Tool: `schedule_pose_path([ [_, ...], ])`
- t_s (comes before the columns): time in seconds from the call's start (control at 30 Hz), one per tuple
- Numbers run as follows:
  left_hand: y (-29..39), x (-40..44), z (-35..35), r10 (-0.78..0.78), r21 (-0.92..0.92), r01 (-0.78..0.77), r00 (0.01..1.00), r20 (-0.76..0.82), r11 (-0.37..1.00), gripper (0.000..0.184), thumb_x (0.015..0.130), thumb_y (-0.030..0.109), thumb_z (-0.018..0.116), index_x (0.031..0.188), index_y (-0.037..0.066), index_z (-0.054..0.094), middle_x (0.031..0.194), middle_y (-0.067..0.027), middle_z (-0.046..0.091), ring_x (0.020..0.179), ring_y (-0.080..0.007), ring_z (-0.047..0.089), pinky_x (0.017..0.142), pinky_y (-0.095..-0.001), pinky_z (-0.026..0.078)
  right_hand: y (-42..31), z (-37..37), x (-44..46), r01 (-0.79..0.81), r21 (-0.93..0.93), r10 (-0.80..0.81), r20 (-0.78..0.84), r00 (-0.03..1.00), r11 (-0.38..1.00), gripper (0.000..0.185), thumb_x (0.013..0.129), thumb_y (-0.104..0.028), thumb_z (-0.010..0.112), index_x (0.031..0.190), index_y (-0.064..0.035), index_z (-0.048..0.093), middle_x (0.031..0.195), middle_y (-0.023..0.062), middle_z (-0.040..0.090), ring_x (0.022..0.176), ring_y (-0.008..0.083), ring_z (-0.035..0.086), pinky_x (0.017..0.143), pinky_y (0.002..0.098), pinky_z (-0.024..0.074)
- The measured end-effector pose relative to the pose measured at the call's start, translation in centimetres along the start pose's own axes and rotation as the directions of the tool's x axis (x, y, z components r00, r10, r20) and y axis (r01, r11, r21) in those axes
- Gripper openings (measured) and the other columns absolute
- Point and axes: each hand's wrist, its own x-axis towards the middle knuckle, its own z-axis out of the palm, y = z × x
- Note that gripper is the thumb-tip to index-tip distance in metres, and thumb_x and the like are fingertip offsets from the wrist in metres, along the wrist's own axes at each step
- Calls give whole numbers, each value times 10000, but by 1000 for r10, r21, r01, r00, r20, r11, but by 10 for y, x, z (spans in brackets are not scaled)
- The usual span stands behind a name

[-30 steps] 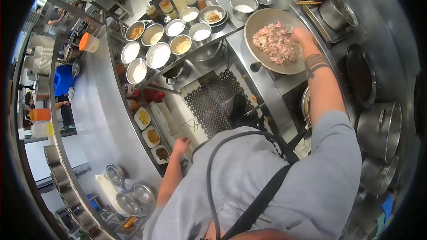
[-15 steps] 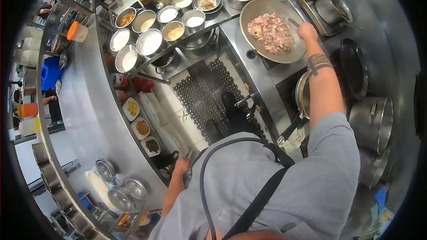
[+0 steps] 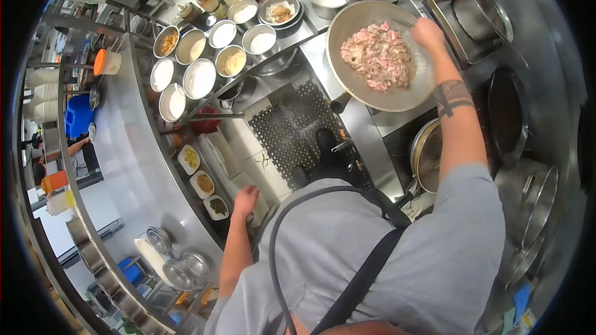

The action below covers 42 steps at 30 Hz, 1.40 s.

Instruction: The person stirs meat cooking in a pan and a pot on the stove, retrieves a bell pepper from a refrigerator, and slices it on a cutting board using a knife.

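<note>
Stirring the meat (image 3: 375, 59) seems to be the step in hand: it lies heaped in the wok (image 3: 422, 84) on the stove (image 3: 360, 127), pink in places. The right hand (image 3: 429, 34) has its grip closed on a utensil (image 3: 403, 23) at the wok's far side. The next move probably calls for turning the pinker pieces under. The left hand (image 3: 246, 200) is near the 3 trays (image 3: 216, 208); whether its grip holds anything, I cannot tell. Against 0.5 s ago, the left hand is higher in view and the wok looks larger.
</note>
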Motion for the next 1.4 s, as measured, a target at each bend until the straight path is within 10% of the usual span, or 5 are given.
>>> schedule_pose_path([
  [0.4,-35,-15,7,-105,204,80,988,116,976,393,911,308,608,1145,1,683,1101,-236,699,1063,-388,660,926,-430,512,-6,35,38,310,-187,-276,187,943,932,223,840,-188,619,963,-38,729,1021,220,706,954,389,689,815,480,563],
  [0.83,-70,-58,48,-11,-70,0,989,-148,998,341,879,305,570,990,18,716,998,-210,712,971,-378,673,866,-447,523,-43,2,-116,174,-9,-167,-336,927,985,274,938,-236,609,960,27,681,902,245,701,829,411,686,753,504,531],
  [0.9,-65,-76,46,117,-215,-155,977,-178,964,326,886,296,569,1017,37,718,1004,-202,714,959,-359,679,845,-428,528,-91,5,-135,403,506,-294,-283,913,763,277,953,-252,602,986,11,684,772,127,682,633,240,647,605,403,519],
  [0.97,-65,-90,51,233,-238,-296,937,-259,925,303,891,275,580,1039,49,717,1004,-184,718,951,-341,683,842,-420,529,-184,-47,-232,139,769,-347,113,931,624,278,972,-277,590,1021,-21,686,681,28,604,527,92,521,481,282,427],
  [1.4,-156,-349,0,134,-414,-421,813,-566,807,212,897,265,673,893,57,709,788,-96,681,697,-244,635,658,-387,505,-435,-17,-569,376,823,-904,391,171,427,300,1009,-204,568,1199,14,647,738,28,607,470,52,454,414,231,328],
])
